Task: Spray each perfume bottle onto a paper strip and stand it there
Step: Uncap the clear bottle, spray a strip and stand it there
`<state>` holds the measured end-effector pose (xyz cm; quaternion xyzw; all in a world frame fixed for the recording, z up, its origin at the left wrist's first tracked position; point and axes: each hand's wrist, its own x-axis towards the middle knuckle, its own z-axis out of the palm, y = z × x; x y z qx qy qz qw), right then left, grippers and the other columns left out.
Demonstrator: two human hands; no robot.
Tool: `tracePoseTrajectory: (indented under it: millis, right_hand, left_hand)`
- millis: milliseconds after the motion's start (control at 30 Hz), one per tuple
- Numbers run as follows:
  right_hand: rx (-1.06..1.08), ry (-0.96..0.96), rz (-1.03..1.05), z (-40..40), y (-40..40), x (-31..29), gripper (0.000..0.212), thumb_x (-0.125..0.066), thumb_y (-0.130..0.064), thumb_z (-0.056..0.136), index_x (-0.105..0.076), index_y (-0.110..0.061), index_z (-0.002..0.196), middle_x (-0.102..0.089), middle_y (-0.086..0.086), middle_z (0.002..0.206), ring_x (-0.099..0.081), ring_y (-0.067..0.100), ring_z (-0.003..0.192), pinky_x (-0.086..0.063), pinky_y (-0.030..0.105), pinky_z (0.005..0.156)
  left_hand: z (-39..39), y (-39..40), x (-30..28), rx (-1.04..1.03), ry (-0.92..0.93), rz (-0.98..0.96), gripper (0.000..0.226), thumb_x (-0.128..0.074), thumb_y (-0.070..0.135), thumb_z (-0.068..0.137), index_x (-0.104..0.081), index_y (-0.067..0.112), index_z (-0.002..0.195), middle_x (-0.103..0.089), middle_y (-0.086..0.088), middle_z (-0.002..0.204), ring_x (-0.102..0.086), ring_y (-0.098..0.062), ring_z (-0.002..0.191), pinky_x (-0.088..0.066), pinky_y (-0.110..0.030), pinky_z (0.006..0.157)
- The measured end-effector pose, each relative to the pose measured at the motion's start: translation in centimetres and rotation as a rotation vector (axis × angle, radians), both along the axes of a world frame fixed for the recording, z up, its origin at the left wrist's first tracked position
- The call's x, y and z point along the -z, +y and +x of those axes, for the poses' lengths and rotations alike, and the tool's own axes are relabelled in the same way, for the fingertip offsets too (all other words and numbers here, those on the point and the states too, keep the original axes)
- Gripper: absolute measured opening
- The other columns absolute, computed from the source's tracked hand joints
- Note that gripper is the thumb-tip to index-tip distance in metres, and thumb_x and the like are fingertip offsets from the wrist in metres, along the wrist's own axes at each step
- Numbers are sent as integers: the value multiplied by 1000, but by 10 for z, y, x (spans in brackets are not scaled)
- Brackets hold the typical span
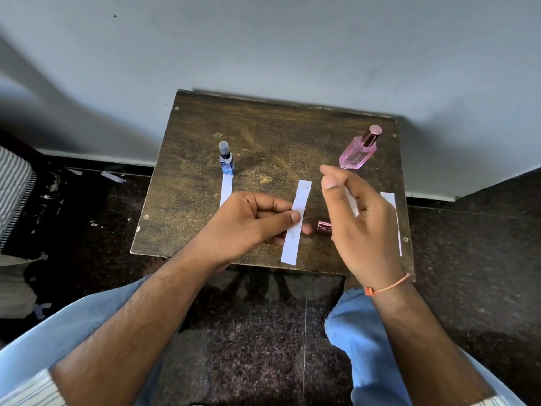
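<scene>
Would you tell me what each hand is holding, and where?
Left hand pinches the middle paper strip near its midpoint. Right hand is open, holding nothing.

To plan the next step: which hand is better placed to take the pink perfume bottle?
The right hand. It is open, holds nothing, and hovers just in front of the pink perfume bottle. The left hand is busy pinching the paper strip.
</scene>
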<state>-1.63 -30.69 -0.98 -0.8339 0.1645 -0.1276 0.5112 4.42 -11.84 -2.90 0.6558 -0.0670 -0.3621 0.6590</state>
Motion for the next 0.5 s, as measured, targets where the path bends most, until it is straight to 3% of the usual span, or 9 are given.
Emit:
tracePoseTrajectory:
  millis: [33, 100, 167, 300, 500]
  right_hand:
    - [-1, -23, -56, 0, 0, 1, 51, -53, -58, 98, -77, -24, 127, -74, -25, 116, -63, -16, 113, -47, 11, 96]
    - [-14, -45, -135, 0, 0, 3, 51, -54, -53, 100, -76, -19, 130, -75, -16, 124, -58, -24, 114, -41, 2, 94]
    - [-24, -53, -188, 0, 0, 4, 50, -54, -50, 100, -75, -17, 132, -76, -13, 123, -62, -21, 107, -43, 3, 90]
    - [-35, -72, -233, 0, 0, 5, 51, -53, -49, 101, -74, -16, 133, -78, -7, 122, -71, 0, 103, -54, 20, 91]
    - [-25, -109, -217, 0, 3, 2, 51, -52, -51, 103, -73, -16, 133, -70, -18, 106, -61, -21, 98, -42, 3, 86]
  left_hand:
    - [0, 0, 0, 4, -3, 2, 15, -71, 8, 102, -82, 2, 109, -85, -11, 103, -81, -16, 94, -64, -24, 80]
    - [0, 0, 0, 13, -7, 5, 15, -70, 9, 103, -82, 3, 109, -85, -11, 104, -81, -17, 95, -65, -27, 82]
    - [0, 1, 0, 20, -8, 8, 15, -70, 9, 103, -82, 3, 110, -85, -11, 105, -81, -21, 99, -67, -35, 90]
    - [1, 1, 1, 30, -8, 10, 15, -70, 9, 103, -82, 3, 111, -85, -12, 107, -81, -25, 103, -66, -41, 95]
    - [1, 2, 1, 40, -21, 33, 16, -70, 11, 104, -82, 4, 111, -85, -12, 107, -81, -22, 101, -65, -41, 95]
